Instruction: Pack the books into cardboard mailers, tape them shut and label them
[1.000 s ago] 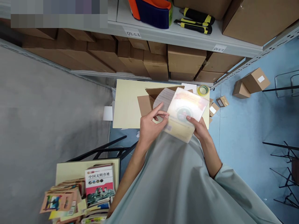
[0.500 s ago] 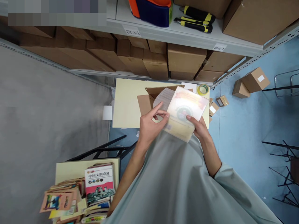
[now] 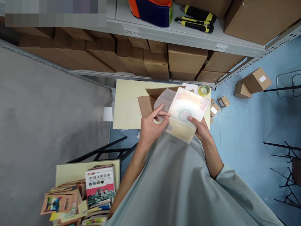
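Note:
A pale book (image 3: 185, 110) with a washed-out round picture is held tilted in front of me. My right hand (image 3: 201, 129) grips its lower right side, thumb lying on the face and the other fingers hidden beneath. At the left edge, my left hand (image 3: 155, 124) has thumb and fingertips pinched together against the book, index finger stretched out. A curved grey page (image 3: 166, 99) with faint lines of print fans out to the left, behind that finger. Under and behind the book stands an open cardboard box (image 3: 145, 105) with its flaps raised, partly covered.
Yellow tape (image 3: 204, 90) lies on the cream table (image 3: 125, 106). Cardboard boxes (image 3: 188, 59) fill the shelf ahead, with utility knives (image 3: 196, 23) and a blue-orange tape dispenser (image 3: 152, 12) above. Stacked books (image 3: 100, 185) lie on a lower-left table. More boxes (image 3: 256, 82) stand on the floor.
The view shifts very slightly. Both hands and the book keep practically the same pose throughout.

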`<state>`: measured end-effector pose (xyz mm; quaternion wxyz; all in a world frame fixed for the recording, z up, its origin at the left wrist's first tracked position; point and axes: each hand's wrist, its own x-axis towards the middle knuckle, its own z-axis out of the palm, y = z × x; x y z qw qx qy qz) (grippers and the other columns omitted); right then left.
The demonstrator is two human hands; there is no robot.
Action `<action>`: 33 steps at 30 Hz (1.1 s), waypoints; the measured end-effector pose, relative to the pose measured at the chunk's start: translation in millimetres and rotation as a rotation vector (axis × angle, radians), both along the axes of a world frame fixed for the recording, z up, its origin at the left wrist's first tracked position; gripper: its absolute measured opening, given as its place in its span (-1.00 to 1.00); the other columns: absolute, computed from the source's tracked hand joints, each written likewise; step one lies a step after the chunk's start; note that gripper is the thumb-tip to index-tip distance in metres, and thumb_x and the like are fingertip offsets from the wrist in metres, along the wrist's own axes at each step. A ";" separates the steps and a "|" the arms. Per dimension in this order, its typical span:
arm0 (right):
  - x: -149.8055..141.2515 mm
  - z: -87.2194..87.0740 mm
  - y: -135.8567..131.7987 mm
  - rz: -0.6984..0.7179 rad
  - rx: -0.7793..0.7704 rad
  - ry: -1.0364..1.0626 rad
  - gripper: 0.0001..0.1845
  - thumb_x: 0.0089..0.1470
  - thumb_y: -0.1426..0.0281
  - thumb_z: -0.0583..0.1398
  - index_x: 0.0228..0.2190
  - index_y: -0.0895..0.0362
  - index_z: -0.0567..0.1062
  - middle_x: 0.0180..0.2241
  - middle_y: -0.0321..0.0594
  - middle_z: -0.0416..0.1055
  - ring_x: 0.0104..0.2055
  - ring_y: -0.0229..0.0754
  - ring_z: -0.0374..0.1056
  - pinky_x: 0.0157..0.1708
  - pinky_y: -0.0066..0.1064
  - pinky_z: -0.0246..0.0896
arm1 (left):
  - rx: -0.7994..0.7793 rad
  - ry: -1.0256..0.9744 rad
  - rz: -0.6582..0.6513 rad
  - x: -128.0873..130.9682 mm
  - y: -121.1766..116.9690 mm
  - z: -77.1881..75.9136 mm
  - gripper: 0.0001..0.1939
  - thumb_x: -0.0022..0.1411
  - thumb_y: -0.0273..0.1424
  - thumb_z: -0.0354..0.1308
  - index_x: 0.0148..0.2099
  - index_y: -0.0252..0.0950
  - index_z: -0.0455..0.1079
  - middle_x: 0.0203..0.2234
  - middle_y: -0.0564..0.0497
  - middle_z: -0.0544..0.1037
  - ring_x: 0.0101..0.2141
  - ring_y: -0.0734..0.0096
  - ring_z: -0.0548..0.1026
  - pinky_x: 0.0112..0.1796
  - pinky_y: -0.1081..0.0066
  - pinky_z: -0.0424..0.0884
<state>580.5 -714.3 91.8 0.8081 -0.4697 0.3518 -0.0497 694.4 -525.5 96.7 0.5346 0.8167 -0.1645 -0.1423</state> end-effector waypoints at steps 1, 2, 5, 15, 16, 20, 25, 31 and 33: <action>0.2 0.3 -0.1 0.000 0.000 0.001 -0.24 -0.08 0.08 0.57 0.12 0.06 0.61 0.12 -0.11 0.69 0.26 0.22 0.56 0.28 -0.01 0.52 | 0.007 0.001 -0.001 -0.1 -0.2 0.5 -0.37 0.27 -0.36 0.29 0.38 -0.21 0.53 -0.23 0.04 0.79 -0.27 0.37 0.63 -0.21 0.32 0.52; 0.5 0.7 -0.1 -0.002 0.001 0.002 -0.24 -0.09 0.08 0.57 0.12 0.06 0.61 0.12 -0.11 0.69 0.26 0.22 0.56 0.28 -0.01 0.51 | 0.013 0.004 -0.001 -0.2 -0.4 1.1 -0.36 0.26 -0.35 0.30 0.38 -0.20 0.53 -0.23 0.04 0.79 -0.27 0.37 0.64 -0.20 0.31 0.52; 1.0 1.6 -0.3 -0.011 0.006 0.005 -0.25 -0.09 0.09 0.57 0.11 0.06 0.62 0.11 -0.12 0.70 0.26 0.22 0.56 0.29 0.00 0.51 | 0.014 0.024 0.005 -0.1 -1.2 2.9 -0.37 0.28 -0.31 0.33 0.39 -0.22 0.52 -0.22 0.03 0.80 -0.24 0.34 0.66 -0.19 0.31 0.53; 0.3 -0.5 -2.8 -0.019 -0.003 0.010 -0.26 -0.08 0.09 0.57 0.11 0.06 0.63 0.14 -0.12 0.69 0.27 0.23 0.56 0.27 -0.01 0.53 | 0.004 0.028 -0.004 2.6 -2.4 0.0 -0.38 0.29 -0.31 0.31 0.38 -0.21 0.53 -0.21 0.02 0.80 -0.26 0.36 0.64 -0.22 0.31 0.52; 0.4 -0.5 -3.0 -0.021 0.000 0.007 -0.26 -0.08 0.10 0.57 0.11 0.06 0.63 0.14 -0.12 0.69 0.27 0.22 0.56 0.27 -0.01 0.53 | 0.001 0.026 -0.004 2.6 -2.7 0.3 -0.38 0.28 -0.32 0.30 0.38 -0.22 0.53 -0.22 0.02 0.80 -0.26 0.36 0.63 -0.22 0.31 0.52; 1.8 0.4 -3.5 -0.021 0.007 -0.005 -0.26 -0.07 0.11 0.57 0.12 0.07 0.62 0.13 -0.13 0.69 0.26 0.22 0.56 0.27 -0.02 0.53 | -0.006 0.016 -0.006 2.9 -3.7 2.8 -0.36 0.27 -0.35 0.29 0.39 -0.23 0.52 -0.22 0.02 0.80 -0.27 0.36 0.63 -0.22 0.31 0.52; 2.8 0.7 -4.1 -0.016 -0.012 0.001 -0.24 -0.08 0.09 0.57 0.12 0.07 0.62 0.12 -0.12 0.70 0.24 0.22 0.57 0.24 -0.02 0.54 | 0.001 0.049 0.003 3.3 -4.5 4.4 -0.36 0.29 -0.30 0.31 0.40 -0.23 0.51 -0.20 0.01 0.81 -0.22 0.33 0.67 -0.19 0.29 0.54; 1.4 -0.3 -5.0 -0.015 -0.013 -0.006 -0.26 -0.06 0.08 0.56 0.12 0.05 0.62 0.12 -0.13 0.70 0.24 0.21 0.58 0.24 -0.02 0.54 | -0.023 0.060 0.034 3.3 -5.3 2.5 -0.36 0.30 -0.25 0.32 0.39 -0.27 0.50 -0.22 -0.02 0.81 -0.20 0.31 0.68 -0.21 0.30 0.51; 1.4 0.2 -5.1 -0.015 -0.014 -0.003 -0.26 -0.06 0.08 0.56 0.12 0.05 0.62 0.11 -0.13 0.70 0.24 0.21 0.58 0.25 -0.02 0.54 | -0.019 0.061 0.035 3.4 -5.2 2.5 -0.33 0.29 -0.26 0.33 0.41 -0.26 0.48 -0.22 -0.02 0.81 -0.20 0.30 0.68 -0.21 0.30 0.51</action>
